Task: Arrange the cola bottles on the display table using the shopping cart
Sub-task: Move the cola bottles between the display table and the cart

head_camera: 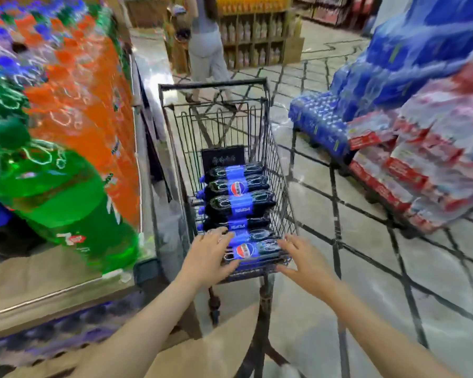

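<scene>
A black wire shopping cart (pixel 280 170) stands in front of me in the aisle. Several dark cola bottles (pixel 239 204) with blue labels lie on their sides in its basket, stacked from back to front. My left hand (pixel 209 257) reaches over the cart's near end with fingers spread, touching the left end of the nearest cola bottle (pixel 253 249). My right hand (pixel 305 257) hovers with spread fingers at that bottle's right end. The display table (pixel 38 282) stands to the left, its brown top partly bare.
Green and orange soda bottles (pixel 66 132) crowd the display table at left. Blue and red shrink-wrapped packs (pixel 393 126) are stacked on pallets at right. A person (pixel 206 45) stands beyond the cart near wooden shelves. Tiled floor lies between cart and pallets.
</scene>
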The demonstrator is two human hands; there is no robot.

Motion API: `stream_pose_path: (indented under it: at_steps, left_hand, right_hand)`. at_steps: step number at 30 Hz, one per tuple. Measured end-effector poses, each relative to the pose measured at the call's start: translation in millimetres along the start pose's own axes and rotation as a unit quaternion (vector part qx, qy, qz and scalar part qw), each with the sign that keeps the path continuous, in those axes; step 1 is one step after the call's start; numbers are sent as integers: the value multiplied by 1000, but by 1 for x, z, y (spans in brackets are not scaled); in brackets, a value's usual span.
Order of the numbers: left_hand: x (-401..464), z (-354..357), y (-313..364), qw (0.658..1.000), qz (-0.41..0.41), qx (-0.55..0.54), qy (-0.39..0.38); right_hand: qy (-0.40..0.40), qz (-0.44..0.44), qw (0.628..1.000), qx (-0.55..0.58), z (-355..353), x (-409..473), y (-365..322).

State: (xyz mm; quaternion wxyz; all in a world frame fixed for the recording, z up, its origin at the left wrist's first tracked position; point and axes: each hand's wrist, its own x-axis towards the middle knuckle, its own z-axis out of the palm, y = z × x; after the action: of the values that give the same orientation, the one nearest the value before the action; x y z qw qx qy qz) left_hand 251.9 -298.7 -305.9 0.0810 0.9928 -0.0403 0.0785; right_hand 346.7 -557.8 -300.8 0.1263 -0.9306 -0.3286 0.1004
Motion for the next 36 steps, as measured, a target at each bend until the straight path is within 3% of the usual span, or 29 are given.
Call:
stream_pose_path:
  at_steps: [7, 15, 22, 29, 36]
  left_hand:
    - [57, 12, 19, 994, -106, 8, 13]
    - [103, 8, -10, 981, -195, 6, 6]
    - [161, 33, -70, 979, -198, -3, -36]
    - [227, 95, -158, 970, -178, -40, -158]
    - [242, 171, -214, 936, -202, -42, -286]
  right_hand:
    - [-18, -70, 997, -11, -37, 62, 76]
    - [-45, -116, 992, -17, -53, 146, 92]
    - [-78, -127, 988, -30, -39, 232, 91]
    - [-141, -108, 982, -63, 4, 329, 95]
    - [-224, -72, 968, -83, 80, 394, 113]
